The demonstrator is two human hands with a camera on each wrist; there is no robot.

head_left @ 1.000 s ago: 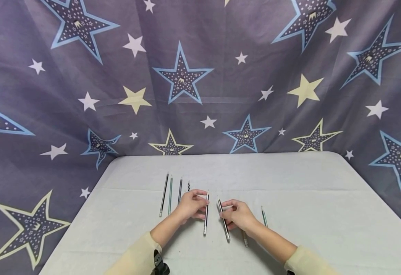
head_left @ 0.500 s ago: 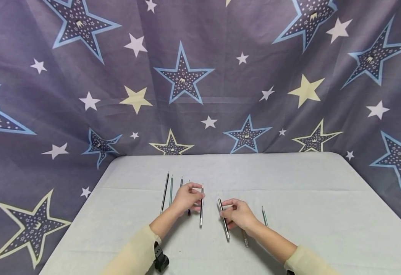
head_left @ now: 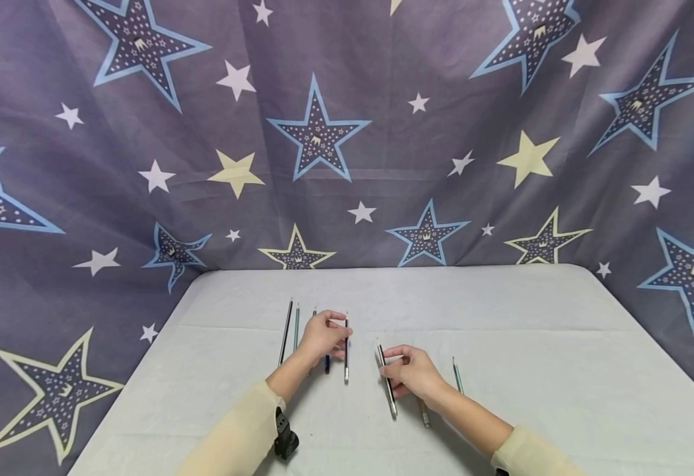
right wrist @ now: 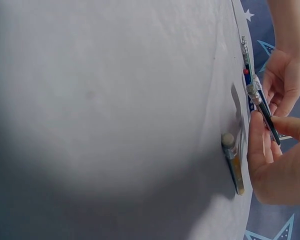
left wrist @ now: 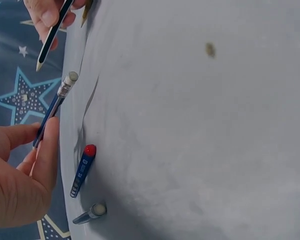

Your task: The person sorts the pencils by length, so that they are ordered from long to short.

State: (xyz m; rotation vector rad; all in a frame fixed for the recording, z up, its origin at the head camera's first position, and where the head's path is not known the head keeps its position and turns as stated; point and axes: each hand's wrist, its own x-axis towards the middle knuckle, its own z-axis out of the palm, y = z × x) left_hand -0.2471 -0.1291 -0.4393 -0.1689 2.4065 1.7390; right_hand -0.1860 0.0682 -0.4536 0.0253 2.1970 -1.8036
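Note:
My left hand [head_left: 322,337] pinches a dark blue pencil [head_left: 347,360] between thumb and fingers, its white eraser end pointing toward me. In the left wrist view the pencil's metal band and eraser [left wrist: 67,83] stand clear of the fingertips. To the right, my right hand [head_left: 414,374] pinches a black pencil [head_left: 386,382] with a pale stripe, its sharpened tip pointing away from me. Beneath the left hand lies a blue patterned pencil [left wrist: 83,171] with a red end, partly hidden in the head view. Under the right hand lies a yellowish pencil [right wrist: 233,162] with an eraser.
Left of the left hand lie a black pencil [head_left: 285,330], a teal pencil [head_left: 296,330] and a dark pencil [head_left: 314,309], partly covered by the hand and forearm. Another teal pencil [head_left: 457,375] lies beyond the right forearm. A star-patterned curtain [head_left: 347,198] borders the pale table [head_left: 531,304].
My left hand has moved away from me and slightly left with its pencil, uncovering the red end of the patterned pencil. The right hand has stayed almost still with its pencil.

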